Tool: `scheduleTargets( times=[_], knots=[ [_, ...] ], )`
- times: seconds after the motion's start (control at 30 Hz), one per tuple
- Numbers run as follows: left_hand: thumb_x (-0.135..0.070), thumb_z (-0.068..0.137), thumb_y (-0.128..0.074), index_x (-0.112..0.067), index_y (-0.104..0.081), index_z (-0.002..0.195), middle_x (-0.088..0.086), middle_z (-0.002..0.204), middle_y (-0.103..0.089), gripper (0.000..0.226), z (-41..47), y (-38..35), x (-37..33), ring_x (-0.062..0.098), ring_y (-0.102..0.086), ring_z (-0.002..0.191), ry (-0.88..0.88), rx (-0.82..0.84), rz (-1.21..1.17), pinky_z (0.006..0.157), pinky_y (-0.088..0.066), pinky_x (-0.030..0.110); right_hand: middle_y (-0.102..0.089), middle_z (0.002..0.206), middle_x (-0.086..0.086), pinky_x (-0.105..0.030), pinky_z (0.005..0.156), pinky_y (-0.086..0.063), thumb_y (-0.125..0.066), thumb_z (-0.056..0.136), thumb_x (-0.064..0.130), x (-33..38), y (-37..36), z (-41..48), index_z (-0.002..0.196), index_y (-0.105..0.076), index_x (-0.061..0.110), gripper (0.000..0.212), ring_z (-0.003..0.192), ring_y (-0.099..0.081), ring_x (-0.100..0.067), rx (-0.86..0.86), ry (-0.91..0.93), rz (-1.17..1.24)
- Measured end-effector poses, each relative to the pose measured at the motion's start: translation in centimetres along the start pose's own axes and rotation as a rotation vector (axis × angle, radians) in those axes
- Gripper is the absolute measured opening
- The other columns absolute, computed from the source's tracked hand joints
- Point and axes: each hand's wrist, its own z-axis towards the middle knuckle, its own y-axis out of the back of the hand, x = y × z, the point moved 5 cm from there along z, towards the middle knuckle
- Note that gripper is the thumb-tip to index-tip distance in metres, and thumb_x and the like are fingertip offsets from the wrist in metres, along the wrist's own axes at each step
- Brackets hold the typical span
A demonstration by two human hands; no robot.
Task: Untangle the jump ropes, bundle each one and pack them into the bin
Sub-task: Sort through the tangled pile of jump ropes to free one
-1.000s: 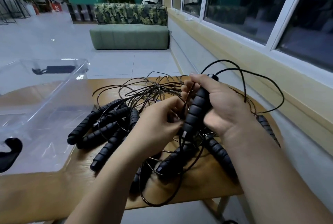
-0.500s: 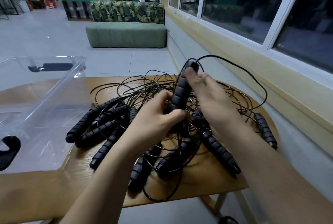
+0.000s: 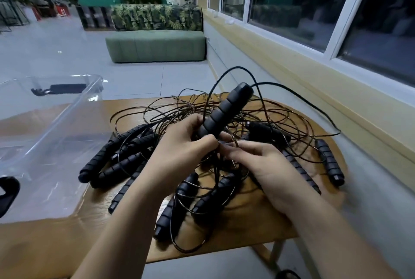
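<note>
A tangle of thin black jump rope cords [image 3: 280, 121] lies on the wooden table [image 3: 235, 218], with several ribbed black handles spread around it. My left hand [image 3: 182, 150] grips the lower end of one black handle [image 3: 226, 110], which points up and away to the right above the pile. My right hand [image 3: 265, 166] sits just below and right of that handle, and its fingertips pinch a thin cord beside my left thumb. A clear plastic bin [image 3: 56, 126] stands at the table's left side.
More handles lie at the left [image 3: 112, 155], front [image 3: 177, 204] and right [image 3: 329, 162] of the pile. A yellow windowsill wall runs along the right. A green bench [image 3: 157, 45] stands on the floor beyond the table, and a person stands behind it.
The raised handle passed from my right hand into my left hand. My right hand dropped down to the cords below it and took hold of one.
</note>
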Motion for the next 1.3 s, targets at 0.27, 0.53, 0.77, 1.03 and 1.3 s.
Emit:
scheduleTargets(
  times=[0.27,0.53,0.77,1.03,1.3],
  knots=[
    [-0.036,0.094,-0.055,-0.008,-0.064,0.111,0.015,0.102,-0.064,0.034,0.0,-0.3,0.6,0.019,-0.057,0.096,0.025,0.046,-0.050,0.087,-0.042,0.040,-0.077,0.099,0.011,-0.039,0.093,-0.057,-0.084,0.083,0.053,2.0,-0.1,1.0,0.102,-0.083,0.037,0.025,0.101,-0.073,-0.013,-0.096,0.150,-0.414],
    [-0.029,0.104,-0.055,-0.013,-0.070,0.102,-0.007,0.081,-0.066,0.022,0.4,0.9,0.7,0.007,-0.053,0.066,0.029,-0.122,-0.029,0.067,-0.039,0.032,-0.074,0.097,-0.012,-0.052,0.090,-0.046,-0.085,0.087,0.015,0.0,-0.2,3.3,0.096,-0.081,0.018,0.010,0.091,-0.063,-0.031,-0.011,0.002,0.261],
    [-0.037,0.103,-0.059,-0.025,-0.063,0.098,-0.008,0.081,-0.068,0.014,0.9,1.1,1.7,0.009,-0.061,0.073,0.064,-0.166,0.239,0.069,-0.047,0.039,-0.070,0.093,-0.010,-0.034,0.081,-0.050,-0.062,0.099,0.025,1.9,-0.3,2.4,0.111,-0.074,0.000,0.030,0.086,-0.061,-0.023,0.132,0.204,0.458],
    [-0.047,0.109,-0.050,-0.027,-0.067,0.110,-0.005,0.090,-0.071,0.026,0.4,0.0,1.2,0.009,-0.064,0.083,-0.012,0.021,0.346,0.081,-0.050,0.035,-0.074,0.103,-0.021,-0.035,0.061,-0.063,-0.070,0.103,0.006,1.0,0.0,3.2,0.107,-0.066,0.008,0.007,0.078,-0.077,-0.029,-0.141,0.153,0.015],
    [-0.064,0.106,-0.030,-0.046,-0.048,0.152,-0.018,0.136,-0.068,0.052,0.2,-0.5,1.4,0.000,-0.057,0.132,-0.078,0.117,0.426,0.117,-0.043,0.039,-0.082,0.113,-0.009,-0.049,0.092,-0.062,-0.069,0.103,0.023,1.4,-1.1,4.0,0.123,-0.075,0.016,0.021,0.108,-0.078,-0.028,0.060,-0.039,0.158]
  ],
)
